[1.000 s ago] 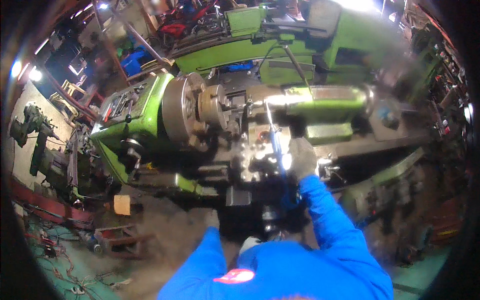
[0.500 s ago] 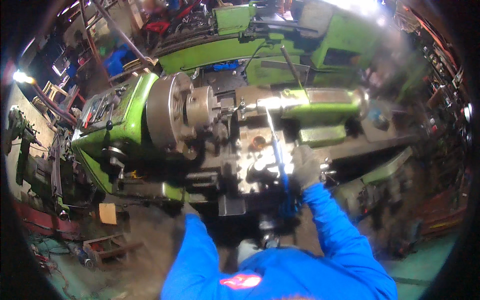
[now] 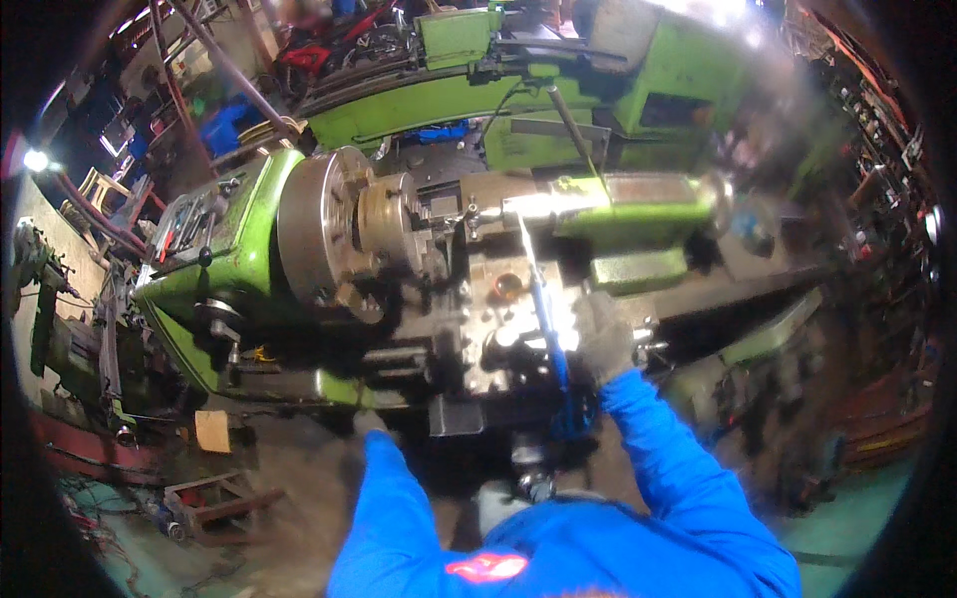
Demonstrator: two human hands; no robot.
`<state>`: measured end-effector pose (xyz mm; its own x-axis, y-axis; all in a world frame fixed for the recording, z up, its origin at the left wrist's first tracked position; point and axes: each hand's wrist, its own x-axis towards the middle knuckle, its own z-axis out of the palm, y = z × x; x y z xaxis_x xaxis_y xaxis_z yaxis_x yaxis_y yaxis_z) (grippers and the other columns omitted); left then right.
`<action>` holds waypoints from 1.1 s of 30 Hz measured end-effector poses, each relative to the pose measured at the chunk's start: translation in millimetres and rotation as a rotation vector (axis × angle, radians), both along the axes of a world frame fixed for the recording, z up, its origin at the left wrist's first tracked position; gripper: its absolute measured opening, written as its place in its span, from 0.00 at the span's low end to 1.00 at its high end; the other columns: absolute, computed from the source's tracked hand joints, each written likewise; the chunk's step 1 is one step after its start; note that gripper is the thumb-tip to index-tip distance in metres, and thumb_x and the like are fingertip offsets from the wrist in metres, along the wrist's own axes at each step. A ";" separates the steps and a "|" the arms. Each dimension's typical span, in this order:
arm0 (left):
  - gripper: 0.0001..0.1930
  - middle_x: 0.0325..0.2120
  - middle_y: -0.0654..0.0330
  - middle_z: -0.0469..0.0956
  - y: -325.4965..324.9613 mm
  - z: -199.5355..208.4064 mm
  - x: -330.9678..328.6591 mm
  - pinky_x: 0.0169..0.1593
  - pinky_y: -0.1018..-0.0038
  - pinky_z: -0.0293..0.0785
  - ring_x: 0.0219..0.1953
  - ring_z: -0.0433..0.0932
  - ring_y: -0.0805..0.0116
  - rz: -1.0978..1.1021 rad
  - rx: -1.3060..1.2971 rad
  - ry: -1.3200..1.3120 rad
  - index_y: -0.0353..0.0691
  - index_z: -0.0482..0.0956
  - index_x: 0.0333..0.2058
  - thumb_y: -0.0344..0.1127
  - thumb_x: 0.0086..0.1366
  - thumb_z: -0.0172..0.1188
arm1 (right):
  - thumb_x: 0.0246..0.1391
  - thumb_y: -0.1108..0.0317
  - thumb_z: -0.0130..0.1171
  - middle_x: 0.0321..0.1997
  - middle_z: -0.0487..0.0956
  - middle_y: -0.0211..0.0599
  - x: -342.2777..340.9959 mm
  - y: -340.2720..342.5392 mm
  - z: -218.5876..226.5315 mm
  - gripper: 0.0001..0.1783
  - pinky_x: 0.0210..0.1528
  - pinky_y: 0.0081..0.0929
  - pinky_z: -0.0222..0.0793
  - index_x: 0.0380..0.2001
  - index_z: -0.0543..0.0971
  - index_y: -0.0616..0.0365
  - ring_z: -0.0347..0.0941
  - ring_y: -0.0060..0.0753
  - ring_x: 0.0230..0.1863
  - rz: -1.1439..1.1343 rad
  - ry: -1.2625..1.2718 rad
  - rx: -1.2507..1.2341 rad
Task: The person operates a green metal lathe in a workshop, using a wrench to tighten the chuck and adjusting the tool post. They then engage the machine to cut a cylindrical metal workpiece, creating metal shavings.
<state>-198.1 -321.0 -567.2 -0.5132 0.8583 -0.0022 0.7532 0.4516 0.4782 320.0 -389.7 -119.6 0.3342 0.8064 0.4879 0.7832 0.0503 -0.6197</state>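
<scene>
A green metal lathe (image 3: 633,227) stretches across in front of me. At its left end is a large round chuck (image 3: 317,229), with a smaller ringed part (image 3: 384,221) beside it. My right hand (image 3: 605,337), in a pale glove, is at the right side of the brightly lit carriage (image 3: 488,344), close to some shiny handles (image 3: 646,341). Blur hides how its fingers lie. A blue hose-like piece (image 3: 551,349) runs down over the carriage beside this hand. My left hand (image 3: 368,423) is low at the lathe's front edge, its fingers hidden.
Behind the lathe stands another green machine (image 3: 409,110), with a red motorcycle (image 3: 324,50) beyond. Small tools lie on the headstock top (image 3: 194,224). A wooden frame (image 3: 224,498) is on the floor at left. A slanted metal bar (image 3: 570,125) rises behind the tailstock.
The whole view has shifted slightly, so the lathe sits a little further left. Both hands keep about the same places on the machine.
</scene>
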 end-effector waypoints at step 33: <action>0.40 0.65 0.40 0.64 -83.1 170.5 98.9 0.64 0.51 0.68 0.65 0.67 0.43 0.017 -0.461 0.078 0.35 0.61 0.67 0.53 0.63 0.60 | 0.33 0.41 0.77 0.53 0.77 0.53 -42.0 -13.0 52.2 0.45 0.59 0.50 0.66 0.53 0.80 0.58 0.72 0.56 0.55 0.034 -0.348 -0.213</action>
<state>-99.2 -404.2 -396.7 -0.5405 0.7686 -0.3422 0.7698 0.6159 0.1676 278.0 -402.8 -67.4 0.1501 0.9092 0.3883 0.9480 -0.0210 -0.3175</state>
